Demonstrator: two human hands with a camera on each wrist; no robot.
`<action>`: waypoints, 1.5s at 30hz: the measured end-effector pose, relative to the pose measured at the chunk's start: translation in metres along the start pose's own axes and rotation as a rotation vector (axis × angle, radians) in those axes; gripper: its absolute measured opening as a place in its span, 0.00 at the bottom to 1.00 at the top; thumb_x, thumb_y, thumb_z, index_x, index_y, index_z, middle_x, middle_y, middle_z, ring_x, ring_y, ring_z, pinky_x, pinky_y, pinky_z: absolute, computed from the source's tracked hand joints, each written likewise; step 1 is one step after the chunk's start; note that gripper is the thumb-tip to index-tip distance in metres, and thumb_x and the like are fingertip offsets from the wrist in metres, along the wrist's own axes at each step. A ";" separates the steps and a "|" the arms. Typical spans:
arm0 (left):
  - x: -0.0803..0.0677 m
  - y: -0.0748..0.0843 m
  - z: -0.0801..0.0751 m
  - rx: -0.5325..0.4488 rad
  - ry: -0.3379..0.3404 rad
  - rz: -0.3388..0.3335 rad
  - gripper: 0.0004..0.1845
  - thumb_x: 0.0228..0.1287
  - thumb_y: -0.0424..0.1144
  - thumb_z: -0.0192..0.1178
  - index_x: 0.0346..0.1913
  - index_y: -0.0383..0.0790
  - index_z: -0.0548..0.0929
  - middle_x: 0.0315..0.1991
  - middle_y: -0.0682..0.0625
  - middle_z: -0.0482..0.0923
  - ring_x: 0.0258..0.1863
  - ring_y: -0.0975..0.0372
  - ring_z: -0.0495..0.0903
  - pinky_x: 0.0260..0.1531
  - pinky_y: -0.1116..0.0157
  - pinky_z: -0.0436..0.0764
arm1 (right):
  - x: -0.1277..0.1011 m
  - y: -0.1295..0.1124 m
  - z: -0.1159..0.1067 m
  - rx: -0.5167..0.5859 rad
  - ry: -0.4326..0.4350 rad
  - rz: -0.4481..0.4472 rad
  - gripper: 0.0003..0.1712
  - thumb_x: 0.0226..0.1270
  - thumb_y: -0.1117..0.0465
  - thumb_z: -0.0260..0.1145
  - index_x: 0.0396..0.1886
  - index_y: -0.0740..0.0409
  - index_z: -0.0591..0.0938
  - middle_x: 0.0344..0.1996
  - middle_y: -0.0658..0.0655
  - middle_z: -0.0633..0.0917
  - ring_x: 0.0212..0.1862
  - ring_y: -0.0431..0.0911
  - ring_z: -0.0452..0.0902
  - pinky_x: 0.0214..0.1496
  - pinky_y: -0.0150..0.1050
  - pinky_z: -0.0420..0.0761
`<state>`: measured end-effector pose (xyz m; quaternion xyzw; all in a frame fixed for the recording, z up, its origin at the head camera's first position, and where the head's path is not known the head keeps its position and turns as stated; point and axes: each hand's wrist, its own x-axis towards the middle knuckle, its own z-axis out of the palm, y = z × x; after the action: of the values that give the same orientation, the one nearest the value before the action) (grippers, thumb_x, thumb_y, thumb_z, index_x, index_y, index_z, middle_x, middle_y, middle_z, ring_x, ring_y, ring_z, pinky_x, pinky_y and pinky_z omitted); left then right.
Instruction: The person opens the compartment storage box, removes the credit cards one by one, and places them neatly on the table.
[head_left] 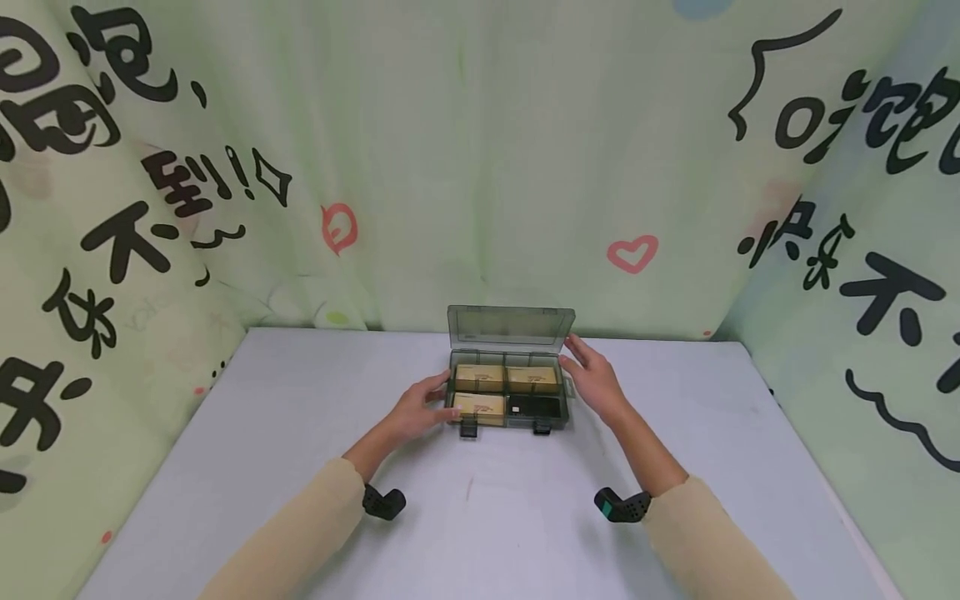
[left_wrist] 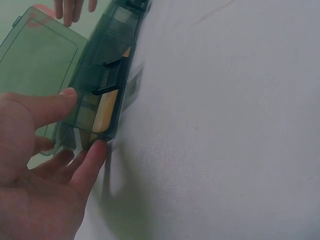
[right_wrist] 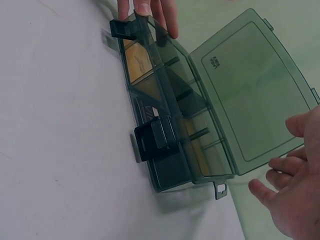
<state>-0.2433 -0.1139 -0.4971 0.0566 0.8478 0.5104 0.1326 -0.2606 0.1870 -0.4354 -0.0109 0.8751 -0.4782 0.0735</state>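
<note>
A translucent grey-green divided storage box (head_left: pixel 504 425) lies on the table with its hinged lid (head_left: pixel 512 327) standing up at the back. Three compartments hold small tan cartons (head_left: pixel 480 377); the front right one holds a dark, flat item (head_left: pixel 534 407) of unclear kind. My left hand (head_left: pixel 415 408) grips the box's left end, thumb at the front corner and fingers along the side. Near the lid's right edge is my right hand (head_left: pixel 596 379), its fingers loosely extended; in the right wrist view its thumb (right_wrist: pixel 298 124) overlaps the lid's edge, contact uncertain.
Two dark latches (head_left: pixel 542 427) hang off the box's front wall. A white table (head_left: pixel 465 533) lies under it, with a printed pale green curtain (head_left: pixel 480 167) behind and at both sides. Black devices (head_left: pixel 384 503) are worn on both wrists.
</note>
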 end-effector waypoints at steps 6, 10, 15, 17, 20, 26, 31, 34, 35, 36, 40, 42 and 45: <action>-0.001 -0.001 0.001 0.003 0.011 -0.013 0.42 0.59 0.41 0.68 0.75 0.51 0.60 0.74 0.44 0.58 0.69 0.48 0.66 0.66 0.48 0.67 | 0.003 0.003 0.001 0.002 -0.009 -0.012 0.37 0.79 0.51 0.47 0.78 0.56 0.46 0.76 0.57 0.55 0.77 0.56 0.47 0.76 0.53 0.51; -0.001 0.000 0.001 -0.004 0.001 -0.013 0.42 0.60 0.42 0.68 0.75 0.52 0.59 0.74 0.44 0.58 0.70 0.49 0.66 0.66 0.48 0.67 | 0.006 0.005 0.000 -0.015 -0.008 -0.019 0.37 0.79 0.51 0.47 0.78 0.57 0.46 0.76 0.57 0.55 0.77 0.56 0.47 0.76 0.52 0.52; -0.003 0.002 0.001 0.004 -0.008 0.000 0.41 0.61 0.41 0.67 0.75 0.51 0.59 0.75 0.44 0.58 0.70 0.48 0.65 0.66 0.47 0.66 | 0.007 0.007 -0.002 -0.013 -0.016 -0.025 0.37 0.78 0.51 0.47 0.78 0.57 0.46 0.76 0.57 0.55 0.77 0.56 0.46 0.76 0.53 0.53; -0.004 0.004 0.001 0.009 -0.011 -0.001 0.41 0.61 0.41 0.66 0.75 0.51 0.59 0.75 0.44 0.57 0.70 0.48 0.65 0.67 0.47 0.65 | 0.008 0.009 -0.002 -0.008 -0.023 -0.025 0.38 0.78 0.50 0.48 0.78 0.57 0.45 0.77 0.57 0.55 0.78 0.56 0.45 0.76 0.54 0.54; -0.005 0.006 0.001 0.015 -0.015 -0.001 0.41 0.62 0.41 0.66 0.75 0.52 0.59 0.75 0.44 0.56 0.70 0.48 0.65 0.67 0.46 0.64 | 0.009 0.011 -0.003 -0.008 -0.032 -0.024 0.39 0.78 0.49 0.48 0.78 0.57 0.45 0.77 0.57 0.54 0.78 0.56 0.45 0.75 0.54 0.55; -0.004 0.005 0.001 0.019 -0.009 -0.008 0.40 0.63 0.42 0.65 0.75 0.53 0.58 0.75 0.45 0.56 0.70 0.48 0.65 0.67 0.46 0.64 | 0.013 0.014 -0.002 -0.016 -0.036 -0.029 0.38 0.78 0.51 0.49 0.78 0.58 0.46 0.77 0.58 0.54 0.77 0.58 0.46 0.75 0.54 0.54; -0.004 0.003 0.000 0.019 -0.002 -0.014 0.41 0.62 0.43 0.65 0.75 0.55 0.58 0.76 0.45 0.55 0.70 0.49 0.65 0.67 0.46 0.64 | 0.018 0.018 0.003 -0.019 -0.045 -0.020 0.38 0.78 0.51 0.49 0.78 0.56 0.45 0.77 0.57 0.53 0.78 0.57 0.45 0.76 0.55 0.52; -0.004 0.002 0.001 0.016 -0.003 -0.017 0.41 0.62 0.43 0.66 0.75 0.55 0.58 0.76 0.45 0.55 0.70 0.49 0.65 0.67 0.45 0.64 | 0.020 0.021 0.004 -0.023 -0.051 -0.006 0.38 0.78 0.49 0.49 0.78 0.55 0.45 0.77 0.57 0.53 0.78 0.57 0.45 0.76 0.54 0.53; -0.004 0.002 0.001 0.013 -0.004 -0.019 0.41 0.62 0.43 0.66 0.75 0.55 0.58 0.76 0.45 0.55 0.70 0.48 0.65 0.67 0.45 0.64 | 0.021 0.021 0.005 -0.023 -0.052 0.000 0.38 0.78 0.49 0.49 0.78 0.55 0.46 0.77 0.57 0.53 0.78 0.57 0.45 0.76 0.54 0.54; -0.004 0.002 0.001 0.012 -0.004 -0.022 0.41 0.62 0.43 0.66 0.75 0.55 0.58 0.76 0.45 0.55 0.70 0.48 0.65 0.67 0.45 0.64 | 0.022 0.022 0.006 -0.027 -0.054 0.007 0.38 0.78 0.50 0.49 0.78 0.55 0.46 0.77 0.57 0.53 0.78 0.57 0.45 0.75 0.54 0.54; -0.003 0.000 0.001 0.016 -0.007 -0.029 0.41 0.62 0.44 0.66 0.75 0.56 0.58 0.76 0.45 0.55 0.71 0.48 0.64 0.67 0.45 0.64 | 0.024 0.022 0.007 -0.043 -0.046 0.010 0.37 0.78 0.52 0.49 0.78 0.56 0.47 0.77 0.57 0.54 0.77 0.57 0.46 0.75 0.54 0.56; -0.002 0.000 0.002 0.013 -0.006 -0.031 0.41 0.62 0.44 0.66 0.75 0.56 0.58 0.75 0.45 0.56 0.71 0.48 0.65 0.67 0.45 0.64 | 0.025 0.022 0.008 -0.051 -0.039 0.005 0.36 0.77 0.53 0.49 0.78 0.56 0.48 0.77 0.58 0.55 0.77 0.58 0.47 0.75 0.55 0.56; -0.002 0.001 0.001 0.008 -0.003 -0.032 0.41 0.62 0.43 0.66 0.75 0.57 0.59 0.76 0.46 0.56 0.70 0.48 0.65 0.68 0.45 0.63 | 0.027 0.022 0.008 -0.051 -0.038 0.002 0.36 0.77 0.53 0.49 0.78 0.57 0.48 0.77 0.58 0.55 0.77 0.58 0.47 0.75 0.55 0.55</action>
<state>-0.2412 -0.1130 -0.4968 0.0444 0.8504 0.5047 0.1417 -0.2851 0.1897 -0.4616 -0.0210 0.8853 -0.4556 0.0903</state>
